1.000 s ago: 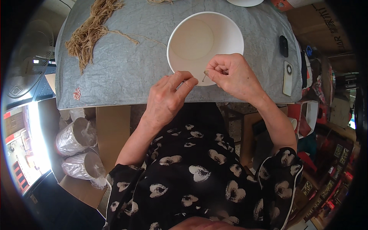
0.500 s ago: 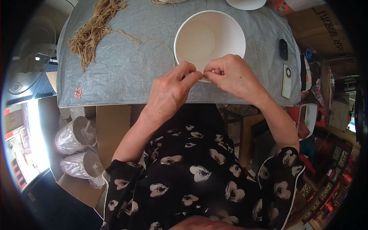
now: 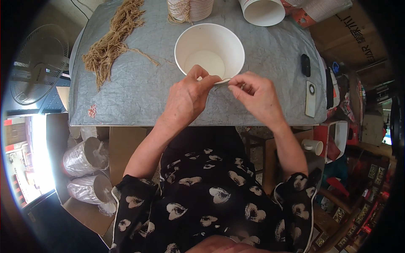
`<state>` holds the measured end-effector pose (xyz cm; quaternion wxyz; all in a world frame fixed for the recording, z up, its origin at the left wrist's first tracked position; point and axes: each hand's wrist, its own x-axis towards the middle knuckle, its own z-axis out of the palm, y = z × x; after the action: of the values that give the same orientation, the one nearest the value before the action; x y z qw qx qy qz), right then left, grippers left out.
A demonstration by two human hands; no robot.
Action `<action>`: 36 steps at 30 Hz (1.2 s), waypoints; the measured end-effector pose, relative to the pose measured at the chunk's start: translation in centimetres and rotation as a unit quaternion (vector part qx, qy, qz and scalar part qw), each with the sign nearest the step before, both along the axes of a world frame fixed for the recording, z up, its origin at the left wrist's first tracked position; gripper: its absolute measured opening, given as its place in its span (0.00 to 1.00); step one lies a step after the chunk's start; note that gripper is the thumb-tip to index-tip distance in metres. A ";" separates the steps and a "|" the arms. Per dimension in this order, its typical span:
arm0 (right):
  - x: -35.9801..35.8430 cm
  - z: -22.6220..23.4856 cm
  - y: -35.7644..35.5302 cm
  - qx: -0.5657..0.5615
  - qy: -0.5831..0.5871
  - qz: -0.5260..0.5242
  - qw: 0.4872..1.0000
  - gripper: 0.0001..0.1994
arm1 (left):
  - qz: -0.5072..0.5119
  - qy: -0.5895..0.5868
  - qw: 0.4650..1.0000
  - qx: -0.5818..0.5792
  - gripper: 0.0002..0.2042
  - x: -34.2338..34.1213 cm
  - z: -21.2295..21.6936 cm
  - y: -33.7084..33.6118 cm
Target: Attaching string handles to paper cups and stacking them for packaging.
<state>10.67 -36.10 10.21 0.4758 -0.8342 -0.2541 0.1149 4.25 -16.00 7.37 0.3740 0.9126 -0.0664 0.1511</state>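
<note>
Clock dirs taken from the white tub (image 3: pixel 209 50) on the grey-covered table (image 3: pixel 147 92), just beyond the hands, mouth facing up twd the person. L hand (image 3: pixel 185 99) at approx 5–6 o'clock: thumb + forefinger tips pressed tog., pinching tub's rim. R hand (image 3: pixel 259 97) at approx 5 o'clock: fingers curled, forefinger tip at rim, thumb a bit apart; can't tell if it's gripping anything. Btwn the two sets of tips, a short bit of rim shows

Tan yarn bundle (image 3: pixel 114 38) at 9–10 o'clock, w/ loose strand (image 3: pixel 145 55) trailing twd tub. Stacked tubs (image 3: pixel 198 10) nr 12, w/ cord (image 3: pixel 179 10) over their L side; another white tub, tipped (image 3: pixel 263 12), nr 2. Small black item (image 3: pixel 305 65) at 3, white oblong item (image 3: pixel 310 99) w/ dark round spot nr 4, reddish bits (image 3: pixel 92 111) at 8. Off the table: fan (image 3: pixel 40 63) at 9, white mug (image 3: pixel 313 146) btwn 4 + 5
</note>
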 end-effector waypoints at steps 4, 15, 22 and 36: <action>-1.8 -3.4 1.3 0.005 -0.092 -0.067 0.994 0.08 | 0.009 0.002 1.000 0.002 0.12 0.1 0.3 -0.7; -1.3 -4.7 1.2 0.156 0.026 -0.095 0.983 0.03 | -0.011 -0.008 0.999 0.039 0.11 0.8 0.6 0.5; 0.4 3.0 -2.9 0.042 0.107 0.033 0.993 0.02 | -0.045 -0.028 0.997 0.063 0.11 2.1 0.7 3.2; 1.7 7.1 -3.1 -0.004 0.083 0.080 0.993 0.04 | -0.310 0.286 0.868 -0.263 0.16 5.8 5.9 0.1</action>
<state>12.32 -39.17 17.31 0.4810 -0.8009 -0.2786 0.2225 10.02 -15.91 13.24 0.6304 0.7160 -0.1941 -0.2287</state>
